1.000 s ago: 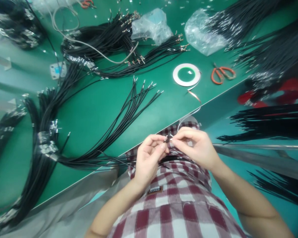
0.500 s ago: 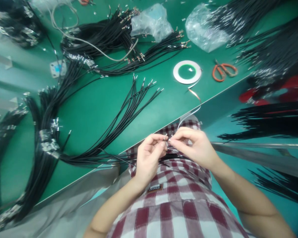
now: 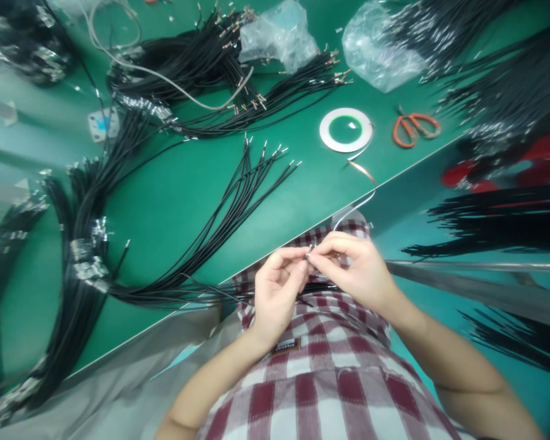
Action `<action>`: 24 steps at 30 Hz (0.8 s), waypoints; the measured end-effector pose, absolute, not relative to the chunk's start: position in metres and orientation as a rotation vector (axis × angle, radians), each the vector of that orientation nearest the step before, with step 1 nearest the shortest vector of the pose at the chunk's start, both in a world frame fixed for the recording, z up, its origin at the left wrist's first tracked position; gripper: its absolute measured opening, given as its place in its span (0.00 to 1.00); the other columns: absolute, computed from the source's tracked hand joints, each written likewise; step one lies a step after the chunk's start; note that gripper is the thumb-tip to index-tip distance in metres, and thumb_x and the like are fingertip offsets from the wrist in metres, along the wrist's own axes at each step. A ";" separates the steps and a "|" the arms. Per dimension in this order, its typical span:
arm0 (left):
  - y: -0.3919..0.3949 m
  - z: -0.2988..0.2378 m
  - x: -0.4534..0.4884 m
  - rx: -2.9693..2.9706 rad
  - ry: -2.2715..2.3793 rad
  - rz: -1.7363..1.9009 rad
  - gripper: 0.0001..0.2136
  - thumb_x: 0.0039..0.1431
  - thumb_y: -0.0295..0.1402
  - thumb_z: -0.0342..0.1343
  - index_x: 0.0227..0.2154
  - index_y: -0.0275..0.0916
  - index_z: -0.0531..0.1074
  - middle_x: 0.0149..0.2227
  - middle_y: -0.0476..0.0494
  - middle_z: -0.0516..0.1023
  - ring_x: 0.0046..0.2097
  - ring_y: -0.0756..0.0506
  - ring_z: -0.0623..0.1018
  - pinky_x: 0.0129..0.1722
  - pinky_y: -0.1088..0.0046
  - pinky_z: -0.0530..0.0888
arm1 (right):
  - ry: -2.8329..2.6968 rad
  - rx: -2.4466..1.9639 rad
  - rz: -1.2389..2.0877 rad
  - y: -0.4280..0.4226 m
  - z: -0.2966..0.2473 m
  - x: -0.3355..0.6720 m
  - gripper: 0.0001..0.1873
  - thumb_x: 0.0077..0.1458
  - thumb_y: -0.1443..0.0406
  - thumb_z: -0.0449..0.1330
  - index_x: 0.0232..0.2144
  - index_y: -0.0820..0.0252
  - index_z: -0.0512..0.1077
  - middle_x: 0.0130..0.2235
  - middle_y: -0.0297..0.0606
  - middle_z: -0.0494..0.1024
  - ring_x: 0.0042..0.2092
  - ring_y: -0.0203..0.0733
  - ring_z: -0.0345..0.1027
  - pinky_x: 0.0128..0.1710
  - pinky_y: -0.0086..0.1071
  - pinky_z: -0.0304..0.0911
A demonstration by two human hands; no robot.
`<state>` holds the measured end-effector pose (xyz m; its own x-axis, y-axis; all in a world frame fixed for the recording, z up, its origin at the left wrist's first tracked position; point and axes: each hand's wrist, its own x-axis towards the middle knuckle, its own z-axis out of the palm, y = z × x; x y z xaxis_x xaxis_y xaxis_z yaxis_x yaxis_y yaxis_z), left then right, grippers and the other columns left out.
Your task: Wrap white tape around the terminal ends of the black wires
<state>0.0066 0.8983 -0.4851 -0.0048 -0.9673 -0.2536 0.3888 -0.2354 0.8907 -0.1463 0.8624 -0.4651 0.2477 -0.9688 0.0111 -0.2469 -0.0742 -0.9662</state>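
Observation:
My left hand (image 3: 278, 296) and my right hand (image 3: 352, 269) meet at chest height, just below the edge of the green workbench (image 3: 394, 174). Left fingertips pinch the small metal tip of a black wire (image 3: 308, 255). Its loose bundle (image 3: 178, 295) runs away to the left under my hand. My right fingers pinch beside that tip, apparently on a thin tape strip (image 3: 348, 214) that comes down from a white tape roll (image 3: 346, 130). The fingers hide most of the join, so its exact form cannot be seen.
A fan of loose black wires (image 3: 238, 208) lies on the bench beyond my hands. Orange-handled scissors (image 3: 415, 130), plastic bags (image 3: 277, 36) and large wire bundles (image 3: 87, 244) surround it. More black wires (image 3: 495, 220) and a red object (image 3: 541, 159) lie at the right, beyond a metal rail (image 3: 476, 266).
The bench contents have shifted slightly upward in view as my head moved. My fingers have drawn slightly closer around the wire tip, and both hands keep their pinch.

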 end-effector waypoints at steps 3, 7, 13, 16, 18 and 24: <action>0.898 -0.487 0.006 1.113 -0.785 -1.482 0.06 0.60 0.29 0.62 0.41 0.39 0.78 0.33 0.45 0.78 0.29 0.54 0.73 0.26 0.83 0.69 | 1.175 -1.542 -0.930 0.862 -0.465 -0.146 0.07 0.59 0.71 0.62 0.29 0.61 0.77 0.28 0.33 0.74 0.28 0.33 0.64 0.27 0.29 0.59; 0.899 -0.488 0.005 1.118 -0.806 -1.455 0.07 0.61 0.30 0.62 0.42 0.38 0.77 0.32 0.45 0.77 0.27 0.55 0.70 0.25 0.81 0.68 | 1.171 -1.550 -0.937 0.862 -0.465 -0.145 0.07 0.58 0.71 0.62 0.28 0.61 0.77 0.27 0.32 0.73 0.28 0.33 0.64 0.28 0.29 0.59; 0.899 -0.487 0.003 1.138 -0.797 -1.434 0.07 0.60 0.31 0.63 0.41 0.38 0.77 0.32 0.45 0.78 0.26 0.54 0.70 0.24 0.80 0.68 | 1.174 -1.548 -0.958 0.861 -0.464 -0.143 0.07 0.57 0.72 0.62 0.27 0.62 0.77 0.27 0.32 0.72 0.28 0.32 0.62 0.27 0.29 0.58; 0.900 -0.487 0.002 1.154 -0.826 -1.411 0.07 0.60 0.31 0.62 0.41 0.38 0.77 0.32 0.46 0.78 0.26 0.54 0.71 0.24 0.80 0.69 | 1.181 -1.534 -0.968 0.861 -0.465 -0.142 0.07 0.57 0.73 0.62 0.27 0.62 0.76 0.27 0.31 0.71 0.27 0.32 0.61 0.26 0.29 0.57; 0.900 -0.487 0.001 1.164 -0.853 -1.380 0.07 0.60 0.31 0.62 0.41 0.38 0.76 0.33 0.46 0.77 0.27 0.54 0.72 0.25 0.80 0.70 | 1.194 -1.513 -0.980 0.862 -0.467 -0.141 0.07 0.56 0.73 0.62 0.27 0.61 0.76 0.27 0.31 0.71 0.27 0.32 0.61 0.26 0.28 0.57; 0.903 -0.489 0.002 1.198 -1.010 -1.248 0.10 0.62 0.28 0.59 0.46 0.41 0.74 0.39 0.44 0.78 0.34 0.52 0.77 0.28 0.81 0.74 | 1.199 -1.341 -0.996 0.864 -0.470 -0.135 0.07 0.54 0.72 0.61 0.25 0.61 0.74 0.26 0.30 0.70 0.26 0.31 0.58 0.24 0.28 0.54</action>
